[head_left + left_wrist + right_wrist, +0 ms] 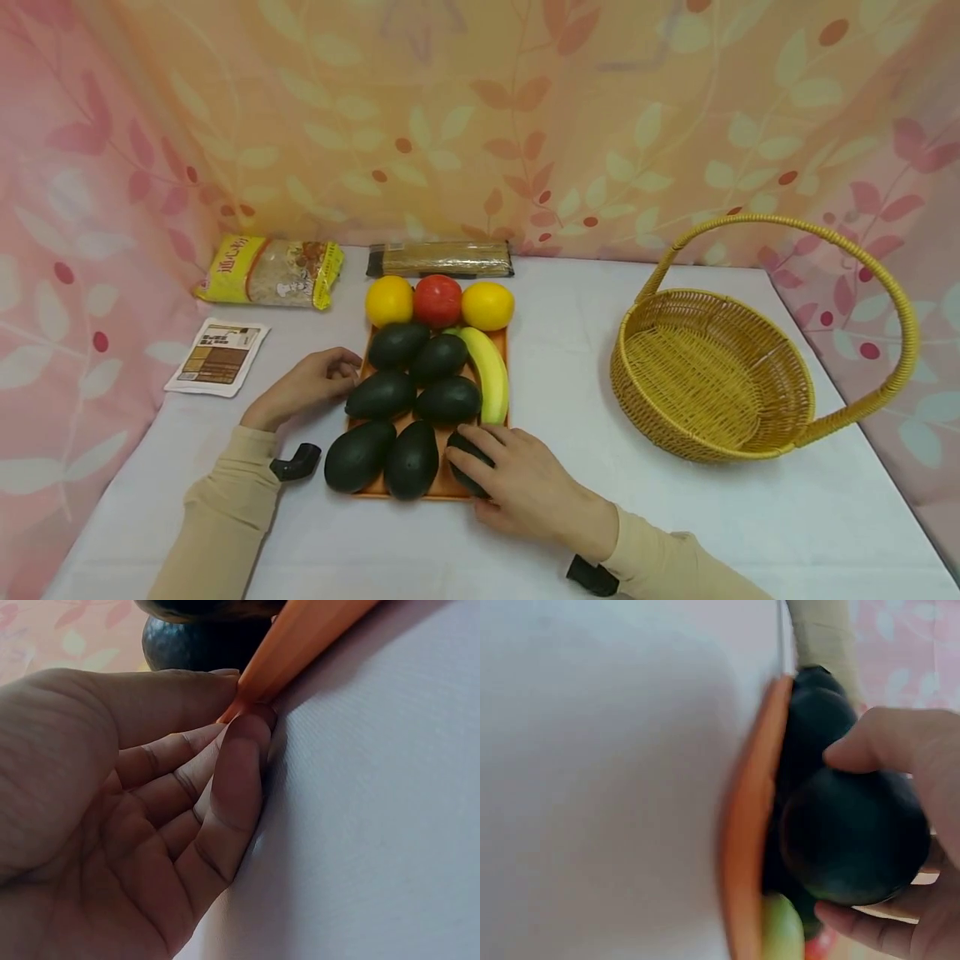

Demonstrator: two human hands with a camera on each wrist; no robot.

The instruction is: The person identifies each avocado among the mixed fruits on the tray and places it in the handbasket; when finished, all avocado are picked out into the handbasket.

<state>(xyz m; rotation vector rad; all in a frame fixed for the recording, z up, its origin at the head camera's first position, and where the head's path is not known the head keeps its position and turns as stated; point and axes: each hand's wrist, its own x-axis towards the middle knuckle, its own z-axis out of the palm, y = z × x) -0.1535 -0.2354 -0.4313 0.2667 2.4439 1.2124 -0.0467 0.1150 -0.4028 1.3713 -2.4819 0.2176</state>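
My left hand point(309, 383) is at the left side of an orange tray point(300, 646), thumb and fingertips pinching its rim in the left wrist view. At the tray's near right corner my right hand point(528, 487) grips a dark green avocado point(855, 836), fingers curled over one side and the thumb on the other. Several more avocados point(411, 462) fill the near and middle part of the tray. A yellow banana point(489, 375) lies lengthwise along the right side. Across the far end sit a red apple-like fruit point(437, 301) and two yellow round fruits point(488, 306).
A woven basket point(630, 392) with a tall arched handle stands on the right of the white table. Behind the tray lies a pack of thin brown sticks point(450, 259). At the back left are a yellow-and-clear food bag point(277, 271) and a flat labelled packet point(217, 357).
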